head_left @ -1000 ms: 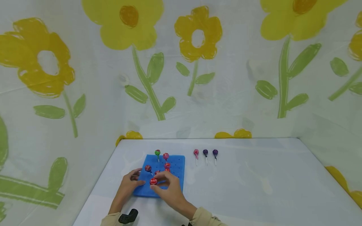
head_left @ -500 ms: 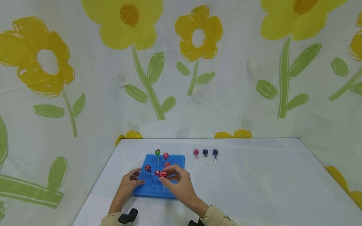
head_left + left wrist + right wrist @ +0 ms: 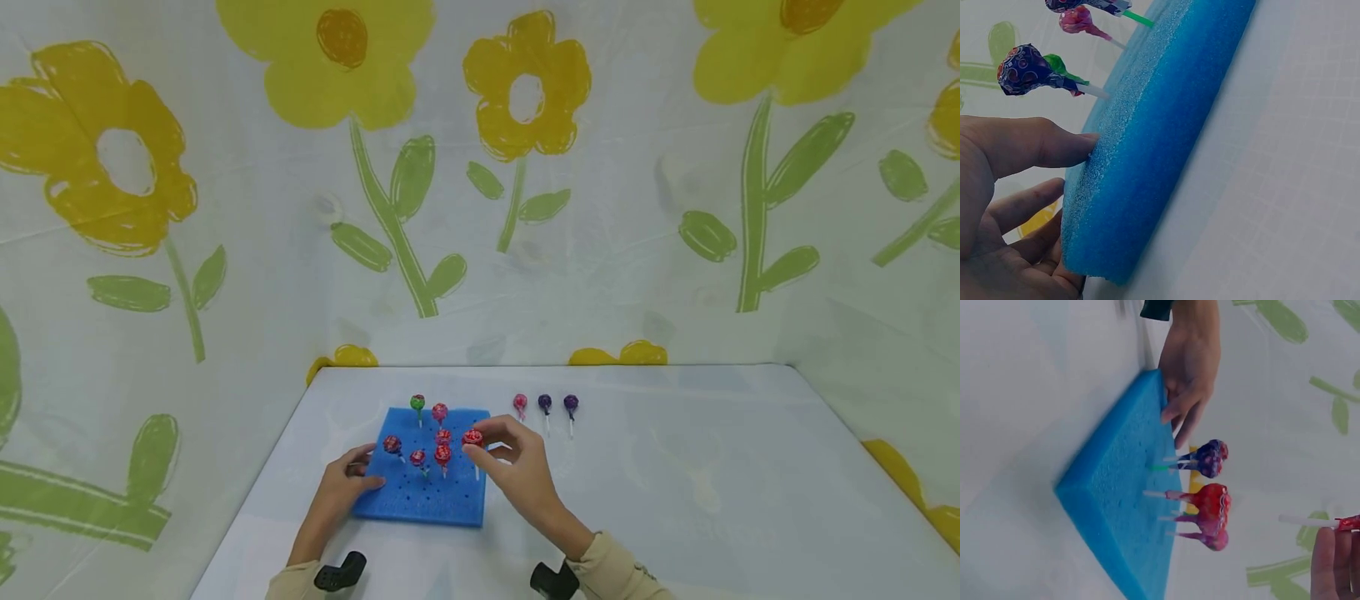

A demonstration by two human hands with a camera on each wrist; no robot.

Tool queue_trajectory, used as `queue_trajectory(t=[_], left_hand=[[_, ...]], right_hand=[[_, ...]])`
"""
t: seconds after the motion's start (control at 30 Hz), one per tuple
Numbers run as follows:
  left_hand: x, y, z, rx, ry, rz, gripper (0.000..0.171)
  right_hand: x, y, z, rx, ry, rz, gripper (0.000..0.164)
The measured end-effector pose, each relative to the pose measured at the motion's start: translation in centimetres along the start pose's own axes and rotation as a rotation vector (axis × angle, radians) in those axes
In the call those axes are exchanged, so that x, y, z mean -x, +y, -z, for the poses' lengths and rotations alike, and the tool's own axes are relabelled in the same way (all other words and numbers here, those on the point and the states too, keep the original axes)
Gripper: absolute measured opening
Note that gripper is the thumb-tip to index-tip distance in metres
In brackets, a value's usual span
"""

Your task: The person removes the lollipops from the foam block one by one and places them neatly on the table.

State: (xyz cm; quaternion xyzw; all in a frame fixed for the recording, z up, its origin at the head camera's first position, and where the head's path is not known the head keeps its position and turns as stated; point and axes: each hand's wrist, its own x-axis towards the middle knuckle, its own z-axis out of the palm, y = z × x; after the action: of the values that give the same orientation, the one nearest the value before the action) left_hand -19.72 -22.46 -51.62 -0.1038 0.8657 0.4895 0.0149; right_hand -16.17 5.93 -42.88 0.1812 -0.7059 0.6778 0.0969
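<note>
My right hand (image 3: 517, 467) pinches a red-wrapped lollipop (image 3: 472, 437) near its head, over the right side of a blue foam block (image 3: 420, 502). In the right wrist view the held lollipop's white stick (image 3: 1307, 520) points away from the fingers, apart from the block. My left hand (image 3: 341, 492) holds the block's left edge, thumb on its top and the other fingers along its side. Several lollipops stand in the block's holes: a green one (image 3: 417, 402), pink ones such as the back one (image 3: 439, 412), a dark one (image 3: 392, 445) and a red one (image 3: 442, 455).
Three more lollipops lie in a row on the white table (image 3: 712, 467) behind and right of the block: a pink one (image 3: 520, 402) and two dark purple ones (image 3: 545, 403). A flower-printed cloth (image 3: 600, 275) surrounds the table at the back and sides.
My right hand has carried the red lollipop rightward and toward the back, from the front left of the block to its right side. The left hand and the block have stayed put.
</note>
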Motion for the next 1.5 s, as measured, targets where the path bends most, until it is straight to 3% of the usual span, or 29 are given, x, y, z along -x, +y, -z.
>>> queue_trajectory(t=[0.23, 0.57, 0.87, 0.93, 1.1, 1.17, 1.2, 1.27, 1.33, 1.43, 1.5], left_hand=[[-0.1, -0.2, 0.0, -0.006, 0.004, -0.023, 0.059], [0.0, -0.1, 0.1, 0.008, 0.005, -0.002, 0.059], [0.2, 0.3, 0.2, 0.010, -0.004, 0.011, 0.059], [0.1, 0.3, 0.1, 0.008, -0.005, 0.009, 0.059], [0.0, 0.0, 0.2, 0.011, -0.002, 0.018, 0.059], [-0.1, -0.1, 0.1, 0.011, 0.000, 0.020, 0.059], [0.0, -0.1, 0.1, 0.012, 0.001, 0.017, 0.059], [0.0, -0.2, 0.1, 0.013, 0.003, 0.010, 0.059], [-0.1, -0.2, 0.1, 0.016, 0.005, 0.005, 0.058], [-0.1, -0.3, 0.0, 0.018, 0.004, -0.001, 0.057], [-0.1, -0.3, 0.0, 0.018, 0.003, 0.000, 0.057]], right_hand=[[-0.2, -2.2, 2.2, 0.053, 0.058, 0.012, 0.022], [-0.4, -1.7, 4.7, 0.121, 0.141, 0.000, 0.023], [-1.1, 2.3, 7.8, 0.167, 0.180, -0.022, 0.026], [-1.4, 6.0, 9.2, 0.140, 0.165, 0.040, 0.028], [-2.0, 8.9, 11.1, 0.140, 0.163, 0.124, 0.026], [-1.8, 5.6, 10.9, 0.210, 0.191, 0.057, 0.026], [-2.0, 6.5, 11.3, 0.218, 0.197, 0.058, 0.025], [-1.8, 4.2, 11.2, 0.254, 0.209, 0.005, 0.027], [-1.8, 4.0, 11.5, 0.282, 0.212, -0.017, 0.028], [-2.1, 5.1, 12.4, 0.316, 0.225, -0.048, 0.031], [-2.6, 7.5, 13.5, 0.302, 0.214, -0.059, 0.033]])
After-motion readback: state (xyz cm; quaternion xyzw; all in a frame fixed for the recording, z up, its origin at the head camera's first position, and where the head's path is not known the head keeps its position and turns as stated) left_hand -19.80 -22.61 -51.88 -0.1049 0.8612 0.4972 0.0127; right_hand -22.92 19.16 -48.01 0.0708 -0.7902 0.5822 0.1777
